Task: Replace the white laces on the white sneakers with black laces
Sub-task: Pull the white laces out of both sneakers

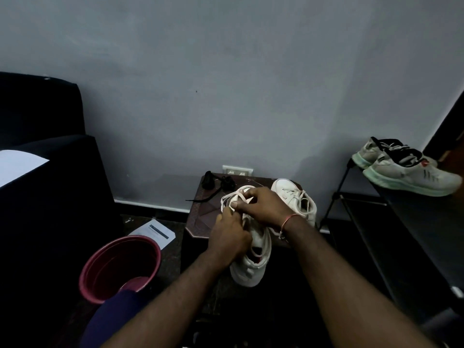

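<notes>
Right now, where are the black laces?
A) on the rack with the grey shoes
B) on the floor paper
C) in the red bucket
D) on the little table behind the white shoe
D: the black laces lie at the back of the small table, beyond the white sneaker whose white lace the left hand and right hand pinch.

- Both hands work at the near white sneaker [253, 259] on a small dark table [198, 222].
- The left hand [229, 241] and right hand [261, 204] pinch its white lace [237, 195] above the shoe.
- A second white sneaker [296, 197] stands just beside it, still laced.
- Black laces [217, 183] lie at the table's far edge.
- A red bucket [120, 267] sits on the floor to the left.
- Grey shoes [404, 167] rest on a black rack [391, 212] to the right.
</notes>
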### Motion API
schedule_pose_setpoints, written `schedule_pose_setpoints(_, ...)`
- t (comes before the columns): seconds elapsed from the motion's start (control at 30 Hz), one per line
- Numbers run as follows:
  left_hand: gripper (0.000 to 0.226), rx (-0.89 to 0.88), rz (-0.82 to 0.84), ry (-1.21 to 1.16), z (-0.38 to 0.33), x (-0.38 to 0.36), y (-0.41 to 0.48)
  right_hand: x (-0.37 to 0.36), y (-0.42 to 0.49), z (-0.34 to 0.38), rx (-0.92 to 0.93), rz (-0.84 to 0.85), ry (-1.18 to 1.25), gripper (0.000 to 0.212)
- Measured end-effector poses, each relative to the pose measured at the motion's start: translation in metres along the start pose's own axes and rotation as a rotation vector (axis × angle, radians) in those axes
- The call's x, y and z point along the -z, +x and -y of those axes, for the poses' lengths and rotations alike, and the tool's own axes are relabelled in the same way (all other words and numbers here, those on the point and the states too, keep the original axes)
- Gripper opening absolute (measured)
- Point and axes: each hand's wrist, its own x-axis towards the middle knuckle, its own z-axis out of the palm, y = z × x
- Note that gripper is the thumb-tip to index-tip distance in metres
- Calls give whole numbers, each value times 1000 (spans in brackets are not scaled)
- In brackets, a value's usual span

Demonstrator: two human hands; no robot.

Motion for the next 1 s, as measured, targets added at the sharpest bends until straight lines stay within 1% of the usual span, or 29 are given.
schedule_pose_setpoints(0.07,78,2,14,2,0,0,0,-3,3,-3,34,-33,7,23)
schedule_pose_setpoints(0.1,81,9,17,4,0,1,1,-2,6,-4,39,-79,4,22)
schedule_pose_setpoints(0.13,81,21,15,3,-1,1,2,0,8,-5,40,-160,12,21)
schedule_pose_setpoints(0.17,78,37,11,1,-1,1,3,4,11,-6,37,-276,52,19)
schedule_pose_setpoints(0.23,68,54,12,4,0,1,6,18,15,-5,29,-543,225,17)
schedule_pose_setpoints(0.3,58,58,18,7,1,1,8,36,17,0,26,-752,427,22)
schedule_pose_setpoints(0.37,54,71,16,-27,2,1,11,49,18,5,42,-890,596,30)
schedule_pose_setpoints(0.4,55,79,17,-57,2,1,13,54,18,5,48,-943,640,32)
schedule_pose_setpoints(0.47,54,101,15,-114,3,3,14,51,14,6,38,-1004,592,35)
schedule_pose_setpoints(0.57,63,123,-10,-157,3,3,16,35,5,-5,-1,-984,354,42)
schedule_pose_setpoints(0.63,65,127,-26,-167,4,2,15,21,4,-19,-92,-917,244,41)
schedule_pose_setpoints(0.67,65,123,-35,-170,4,2,15,16,6,-25,-147,-851,202,39)
schedule_pose_setpoints(0.73,63,121,-47,-179,4,2,14,8,8,-35,-229,-631,97,35)
schedule_pose_setpoints(0.8,65,127,-38,-180,3,2,15,2,9,-39,-268,-350,-48,28)
schedule_pose_setpoints(0.83,68,131,-28,-183,4,1,16,0,9,-40,-275,-238,-140,20)
schedule_pose_setpoints(0.87,70,137,-14,-188,4,1,16,0,8,-39,-271,-178,-225,12)
schedule_pose_setpoints(0.9,71,143,0,-194,4,1,17,0,7,-37,-251,-174,-290,10)
schedule_pose_setpoints(0.93,71,147,11,-197,4,1,17,2,6,-34,-218,-208,-329,14)
schedule_pose_setpoints(1.0,70,148,14,-211,6,0,18,6,7,-23,-129,-286,-334,16)
